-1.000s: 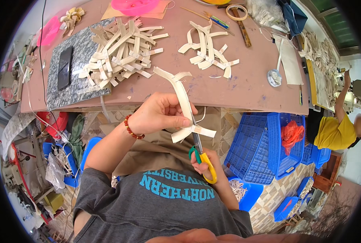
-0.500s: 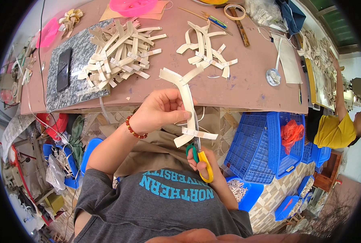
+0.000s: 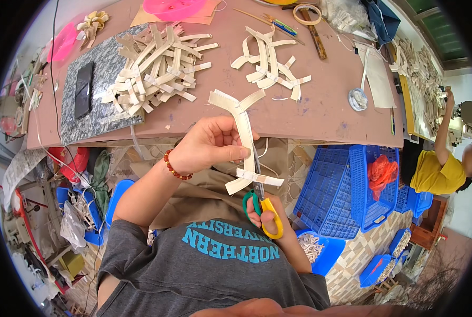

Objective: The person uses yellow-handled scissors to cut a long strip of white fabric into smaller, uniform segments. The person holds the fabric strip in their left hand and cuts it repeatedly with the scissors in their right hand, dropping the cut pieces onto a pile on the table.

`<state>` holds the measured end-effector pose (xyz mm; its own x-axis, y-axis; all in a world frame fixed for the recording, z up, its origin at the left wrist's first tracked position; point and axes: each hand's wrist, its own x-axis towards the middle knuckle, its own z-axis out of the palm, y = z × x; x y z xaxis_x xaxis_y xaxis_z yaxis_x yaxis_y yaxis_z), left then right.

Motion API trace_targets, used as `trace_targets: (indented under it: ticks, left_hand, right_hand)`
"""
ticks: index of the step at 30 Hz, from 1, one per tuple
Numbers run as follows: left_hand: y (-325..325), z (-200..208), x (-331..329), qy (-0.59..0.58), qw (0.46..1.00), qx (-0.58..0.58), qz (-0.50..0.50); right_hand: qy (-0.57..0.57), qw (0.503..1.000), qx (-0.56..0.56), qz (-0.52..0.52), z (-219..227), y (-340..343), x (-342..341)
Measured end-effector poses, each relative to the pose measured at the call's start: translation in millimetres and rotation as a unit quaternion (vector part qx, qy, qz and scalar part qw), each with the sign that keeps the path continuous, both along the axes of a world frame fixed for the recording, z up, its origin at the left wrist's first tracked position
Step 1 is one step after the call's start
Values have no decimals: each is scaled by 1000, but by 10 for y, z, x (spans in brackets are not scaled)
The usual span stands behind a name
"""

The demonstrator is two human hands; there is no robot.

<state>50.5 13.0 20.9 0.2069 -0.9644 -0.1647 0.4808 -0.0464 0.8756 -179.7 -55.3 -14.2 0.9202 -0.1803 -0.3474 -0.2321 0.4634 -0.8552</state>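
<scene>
This is a small craft workshop. The bench (image 3: 320, 113) carries heaps of cut cream strips (image 3: 156, 66), while blue plastic crates (image 3: 347, 190) stand below and another worker (image 3: 439, 169) sits nearby.

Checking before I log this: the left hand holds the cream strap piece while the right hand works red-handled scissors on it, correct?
Not quite. In the head view the scissors in the right hand have green and yellow handles, not red. The left hand does hold the cream strap piece.

Your left hand (image 3: 209, 147) pinches a cream Y-shaped strap piece (image 3: 242, 132) upright, just off the table edge (image 3: 320, 138). Your right hand (image 3: 267, 216) holds green-yellow scissors (image 3: 262, 203), blades at its lower crossbar.
</scene>
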Motion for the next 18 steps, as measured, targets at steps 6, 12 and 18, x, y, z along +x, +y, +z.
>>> trace_targets:
  ticks: [6,12,18]
  left_hand:
    - [-8,3,-29,0,1000,6,-27]
    - [-8,-16,-36,-9,1000,-4,-23]
    - [-2,-71,46,35,998,6,43]
  right_hand:
    - [-23,999,-6,-37,-38,37,34]
    - [-2,999,36,-18,-68,2,-30]
    - [7,999,13,-31,-137,16,-86]
